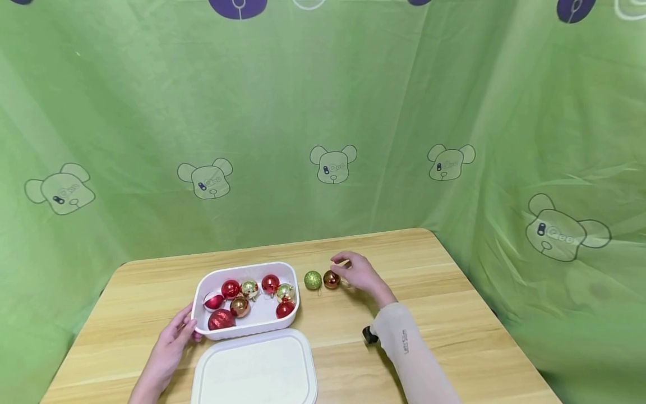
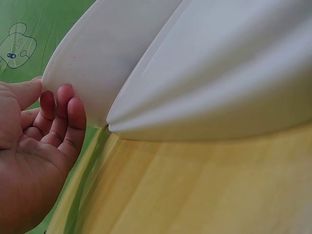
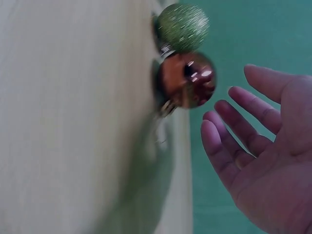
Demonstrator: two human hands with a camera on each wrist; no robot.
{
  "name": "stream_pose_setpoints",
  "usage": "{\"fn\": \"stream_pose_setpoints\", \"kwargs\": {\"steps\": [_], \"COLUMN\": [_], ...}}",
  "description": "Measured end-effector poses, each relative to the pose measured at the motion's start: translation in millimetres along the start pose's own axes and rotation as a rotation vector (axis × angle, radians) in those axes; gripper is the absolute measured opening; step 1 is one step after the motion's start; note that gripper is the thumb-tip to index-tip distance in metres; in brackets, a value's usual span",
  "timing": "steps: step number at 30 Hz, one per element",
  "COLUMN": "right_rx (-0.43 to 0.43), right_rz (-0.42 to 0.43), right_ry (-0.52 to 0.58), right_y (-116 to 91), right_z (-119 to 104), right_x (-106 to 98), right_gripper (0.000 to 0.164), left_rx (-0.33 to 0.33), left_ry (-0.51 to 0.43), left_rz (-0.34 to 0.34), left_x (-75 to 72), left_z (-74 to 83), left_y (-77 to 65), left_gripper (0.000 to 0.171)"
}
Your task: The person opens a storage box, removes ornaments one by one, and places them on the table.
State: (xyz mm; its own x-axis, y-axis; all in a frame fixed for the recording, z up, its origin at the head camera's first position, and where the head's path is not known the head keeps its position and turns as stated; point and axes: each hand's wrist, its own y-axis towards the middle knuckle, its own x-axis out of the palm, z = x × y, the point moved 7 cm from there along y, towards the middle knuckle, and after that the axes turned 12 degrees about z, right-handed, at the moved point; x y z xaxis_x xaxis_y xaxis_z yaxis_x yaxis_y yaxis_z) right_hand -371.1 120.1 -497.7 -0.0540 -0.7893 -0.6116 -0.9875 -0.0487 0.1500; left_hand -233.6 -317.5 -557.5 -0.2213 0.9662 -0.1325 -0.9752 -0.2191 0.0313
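A white plastic box (image 1: 245,333) holds several Christmas baubles, among them a red bauble (image 1: 230,289) and a gold bauble (image 1: 240,307). My left hand (image 1: 174,342) grips its left end; in the left wrist view that hand (image 2: 44,141) has its thumb at the rim and its curled fingers against the outer wall. On the table right of the box, a green glitter bauble (image 1: 313,280) and a shiny copper-brown bauble (image 1: 331,279) lie side by side. Right beside the brown one is my right hand (image 1: 357,271), its fingers loosely bent and, in the right wrist view, apart from the bauble (image 3: 190,80).
A white lid (image 1: 254,370) lies flat in front of the box, near its front wall. The wooden table (image 1: 429,292) reaches back to a green curtain (image 1: 282,112) with printed bear faces. A small black object (image 1: 370,335) sits at the right sleeve (image 1: 409,348).
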Motion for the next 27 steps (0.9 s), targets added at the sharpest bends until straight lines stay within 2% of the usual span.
{"fn": "stream_pose_setpoints", "kwargs": {"steps": [4, 9, 20, 27], "right_rx": [-0.063, -0.128, -0.169, -0.250], "right_rz": [0.014, -0.019, -0.190, -0.234], "right_ry": [0.003, 0.033, 0.108, 0.106], "right_y": [-1, -6, -23, -34], "right_z": [-21, -50, -109, -129], "right_x": [2, 20, 86, 129], "right_gripper": [0.033, 0.032, 0.033, 0.030], "left_rx": [0.001, -0.001, -0.027, -0.015], "left_ry": [-0.004, -0.008, 0.010, 0.001], "left_rz": [0.000, -0.002, 0.011, 0.001], "left_x": [-0.4, -0.7, -1.8, -0.6], "left_z": [1.4, 1.1, -4.1, -1.0], "left_y": [-0.2, 0.0, 0.7, 0.3], "left_gripper": [0.060, 0.060, 0.059, 0.060]}}
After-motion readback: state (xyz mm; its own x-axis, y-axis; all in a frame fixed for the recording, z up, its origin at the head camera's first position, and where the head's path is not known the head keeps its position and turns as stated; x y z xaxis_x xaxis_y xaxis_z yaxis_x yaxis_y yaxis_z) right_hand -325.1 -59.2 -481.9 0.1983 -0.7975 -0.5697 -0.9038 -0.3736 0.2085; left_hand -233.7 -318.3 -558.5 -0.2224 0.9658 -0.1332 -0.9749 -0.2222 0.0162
